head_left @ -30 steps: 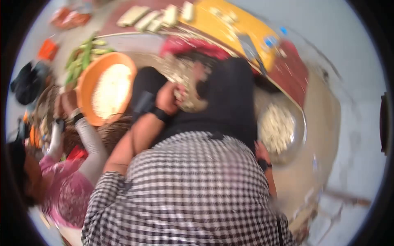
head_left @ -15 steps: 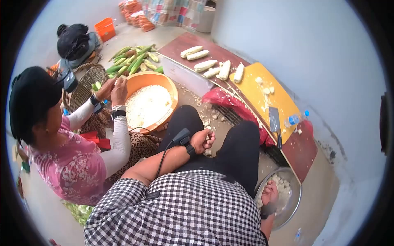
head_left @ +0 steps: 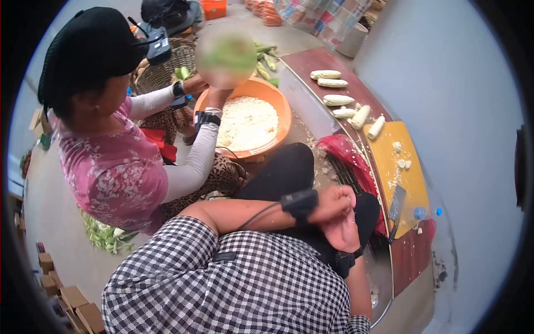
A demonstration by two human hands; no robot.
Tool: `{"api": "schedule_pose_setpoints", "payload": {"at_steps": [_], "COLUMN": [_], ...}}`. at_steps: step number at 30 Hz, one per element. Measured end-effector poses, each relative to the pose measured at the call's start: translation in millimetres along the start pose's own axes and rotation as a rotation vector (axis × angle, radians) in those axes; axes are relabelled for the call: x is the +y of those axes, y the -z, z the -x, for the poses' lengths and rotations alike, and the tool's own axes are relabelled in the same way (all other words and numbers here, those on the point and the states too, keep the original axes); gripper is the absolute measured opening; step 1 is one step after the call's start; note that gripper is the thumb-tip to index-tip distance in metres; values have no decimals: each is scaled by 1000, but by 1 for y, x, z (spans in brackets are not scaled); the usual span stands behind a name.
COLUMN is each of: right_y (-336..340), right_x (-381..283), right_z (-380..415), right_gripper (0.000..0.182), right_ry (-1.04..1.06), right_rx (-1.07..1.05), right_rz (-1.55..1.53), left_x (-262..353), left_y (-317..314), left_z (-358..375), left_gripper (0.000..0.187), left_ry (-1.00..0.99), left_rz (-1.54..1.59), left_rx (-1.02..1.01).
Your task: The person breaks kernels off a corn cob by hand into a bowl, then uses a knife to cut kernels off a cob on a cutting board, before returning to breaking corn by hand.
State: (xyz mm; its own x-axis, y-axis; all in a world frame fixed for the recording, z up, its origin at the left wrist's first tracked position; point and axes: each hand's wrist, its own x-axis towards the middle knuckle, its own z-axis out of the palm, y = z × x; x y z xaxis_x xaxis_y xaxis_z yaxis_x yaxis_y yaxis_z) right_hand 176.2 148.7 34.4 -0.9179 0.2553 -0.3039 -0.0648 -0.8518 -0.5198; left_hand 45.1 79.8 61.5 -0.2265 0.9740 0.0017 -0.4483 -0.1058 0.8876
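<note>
The left hand (head_left: 334, 205) and the right hand (head_left: 341, 231) are brought together right of centre, touching above the black trousers (head_left: 278, 177). The left hand's fingers are bent over the right hand, whose palm is turned up; how wide either is spread, or whether anything is held between them, cannot be told.

Just beyond them, red netting (head_left: 361, 170) is bunched along the edge of the counter (head_left: 303, 65). On the counter, at upper right, six white cobs (head_left: 339, 100) are laid, the lowest by the edge of a yellow board (head_left: 413, 186). Small cut pieces (head_left: 401, 163) are scattered on the board, and a knife (head_left: 397, 205) is rested near its lower end, beside a bottle (head_left: 425, 213).

At upper centre, an orange basin (head_left: 283, 114) is filled with pale kernels (head_left: 250, 119). Beside it a co-worker (head_left: 117, 178) is seated, hands raised behind a blurred patch.
</note>
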Motion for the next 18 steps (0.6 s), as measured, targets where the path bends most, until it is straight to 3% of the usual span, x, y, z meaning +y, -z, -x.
{"api": "schedule_pose_setpoints", "payload": {"at_steps": [1, 4, 5, 10, 18], "right_y": [5, -5, 17, 49, 53], "right_x": [11, 21, 28, 34, 27], "right_z": [-11, -20, -20, -28, -32], "right_gripper": [45, 43, 40, 37, 40], "right_ry": [1, -35, -23, -103, -75], "right_rx": [-14, -91, 13, 115, 47], "right_rz": [-69, -37, -87, -103, -113], "left_x": [-18, -39, -50, -65, -73], "left_y": [2, 15, 19, 24, 28], "left_z": [-3, 4, 5, 6, 9], "left_gripper": [11, 11, 12, 15, 12], "left_ry": [-292, -377, -364, -339, -461], "left_rz": [-285, -648, -679, -756, -872], "left_rx": [30, 61, 64, 35, -8]}}
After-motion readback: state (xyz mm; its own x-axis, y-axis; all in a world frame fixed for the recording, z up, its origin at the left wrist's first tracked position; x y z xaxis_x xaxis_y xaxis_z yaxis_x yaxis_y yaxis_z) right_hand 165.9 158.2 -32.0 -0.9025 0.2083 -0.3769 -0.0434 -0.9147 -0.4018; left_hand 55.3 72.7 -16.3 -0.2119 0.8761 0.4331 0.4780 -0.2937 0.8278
